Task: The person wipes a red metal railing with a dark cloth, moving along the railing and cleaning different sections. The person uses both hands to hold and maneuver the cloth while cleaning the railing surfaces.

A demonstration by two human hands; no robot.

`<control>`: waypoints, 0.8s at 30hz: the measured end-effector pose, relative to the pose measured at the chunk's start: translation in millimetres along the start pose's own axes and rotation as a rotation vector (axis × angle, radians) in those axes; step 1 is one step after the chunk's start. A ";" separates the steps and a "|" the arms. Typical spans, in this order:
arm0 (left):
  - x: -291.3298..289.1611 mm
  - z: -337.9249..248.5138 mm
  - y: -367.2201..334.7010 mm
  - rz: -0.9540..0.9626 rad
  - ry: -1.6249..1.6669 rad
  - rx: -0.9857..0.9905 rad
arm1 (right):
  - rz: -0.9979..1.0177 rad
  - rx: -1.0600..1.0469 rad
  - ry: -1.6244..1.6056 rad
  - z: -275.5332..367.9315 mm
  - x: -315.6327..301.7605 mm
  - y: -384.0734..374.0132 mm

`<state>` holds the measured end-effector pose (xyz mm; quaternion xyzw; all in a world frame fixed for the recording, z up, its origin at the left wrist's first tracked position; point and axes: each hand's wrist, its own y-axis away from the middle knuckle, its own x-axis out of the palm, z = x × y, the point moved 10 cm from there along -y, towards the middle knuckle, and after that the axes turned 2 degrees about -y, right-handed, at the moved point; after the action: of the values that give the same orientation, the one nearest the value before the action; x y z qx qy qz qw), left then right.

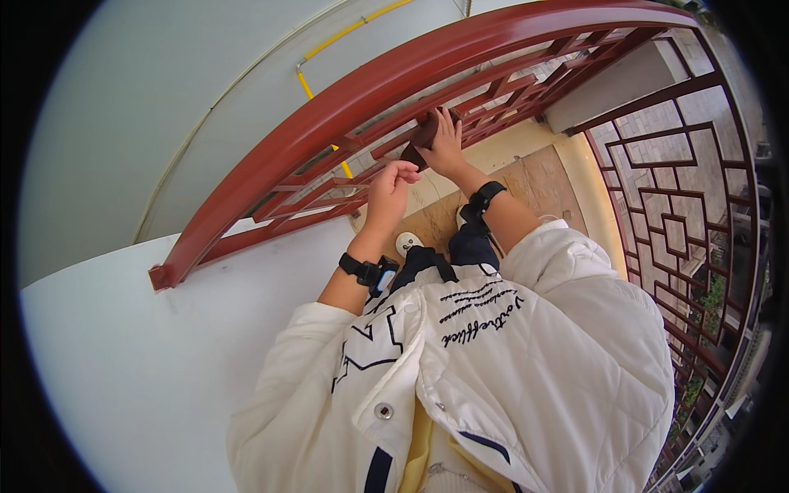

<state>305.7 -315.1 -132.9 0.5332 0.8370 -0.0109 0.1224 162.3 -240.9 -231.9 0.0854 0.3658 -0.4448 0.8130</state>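
Observation:
A dark brown, cloth-like piece [421,138] lies against the red lattice railing [329,141] in front of me. My right hand [446,148] is on it, fingers stretched up along its right side and the thumb bent in over its face. Just left of and below it, my left hand [391,185] has its fingers curled together, the tips close to the lower end of the brown piece. Whether anything is pinched in those left fingers cannot be made out. Both wrists carry black straps with small devices.
A thick red top rail [362,97] arches over the lattice. Beyond it, a yellow pipe [333,41] runs along a pale wall. White wall [148,370] stands at left, and another dark red lattice [674,214] at right. My white shoe [406,242] rests on brown boarding [526,185].

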 end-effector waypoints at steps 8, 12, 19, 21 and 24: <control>2.7 -38.2 -3.7 -0.027 -0.045 0.070 | -0.276 -0.015 -0.106 53.5 -51.9 -29.5; -1.7 -28.9 -9.3 -0.036 -0.033 -0.031 | -0.394 0.057 -0.334 57.1 -55.7 -21.1; -32.6 -13.1 -7.6 -0.186 -0.026 -0.045 | -0.314 -0.085 0.081 37.3 -27.9 -17.5; -34.9 -12.2 -6.3 -0.186 -0.016 -0.022 | -0.329 -0.035 0.050 34.0 -26.7 -18.1; -36.5 -9.4 -6.5 -0.179 0.029 0.004 | -0.416 0.030 -0.090 39.6 -32.4 -17.3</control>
<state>312.8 -349.0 -116.7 0.4565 0.8830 -0.0158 0.1079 158.3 -248.0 -178.5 0.0002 0.3322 -0.6119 0.7178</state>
